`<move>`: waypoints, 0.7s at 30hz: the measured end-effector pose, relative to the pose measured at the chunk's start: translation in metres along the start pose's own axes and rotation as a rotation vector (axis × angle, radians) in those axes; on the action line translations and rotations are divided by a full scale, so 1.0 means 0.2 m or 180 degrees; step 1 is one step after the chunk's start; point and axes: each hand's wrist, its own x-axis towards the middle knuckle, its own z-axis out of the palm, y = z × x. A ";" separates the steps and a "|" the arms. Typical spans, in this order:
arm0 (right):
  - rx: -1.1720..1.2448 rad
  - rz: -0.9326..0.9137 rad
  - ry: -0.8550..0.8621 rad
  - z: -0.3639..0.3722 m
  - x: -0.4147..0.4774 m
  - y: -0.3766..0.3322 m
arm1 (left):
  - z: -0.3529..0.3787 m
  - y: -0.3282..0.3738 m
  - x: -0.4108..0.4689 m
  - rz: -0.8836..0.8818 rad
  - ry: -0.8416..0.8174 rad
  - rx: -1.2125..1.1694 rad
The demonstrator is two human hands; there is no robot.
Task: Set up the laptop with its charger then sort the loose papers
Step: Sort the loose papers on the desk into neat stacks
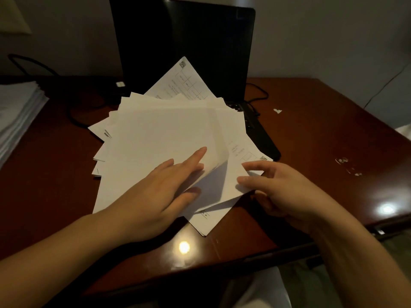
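Flat left hand [160,192], pinching right hand [282,190]

light: dim, warm | glare: two bright spots on the glossy worktop [311,134], at 6 and 4 o'clock | papers [160,134]: brightest, nearly washed out, soft shadow at centre | laptop [182,41]: black, detail lost | edges: bent, slightly soft

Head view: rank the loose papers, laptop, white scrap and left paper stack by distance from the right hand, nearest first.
1. loose papers: centre, held in the right hand's grip.
2. laptop: just behind, base corner close by.
3. white scrap: farther back on the desk, right side.
4. paper stack: far left edge.
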 end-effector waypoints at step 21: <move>0.0986 -0.1109 -0.0277 0.14 0.07 0.02 | -0.09 0.03 -0.01 0.0141 0.1166 -0.1662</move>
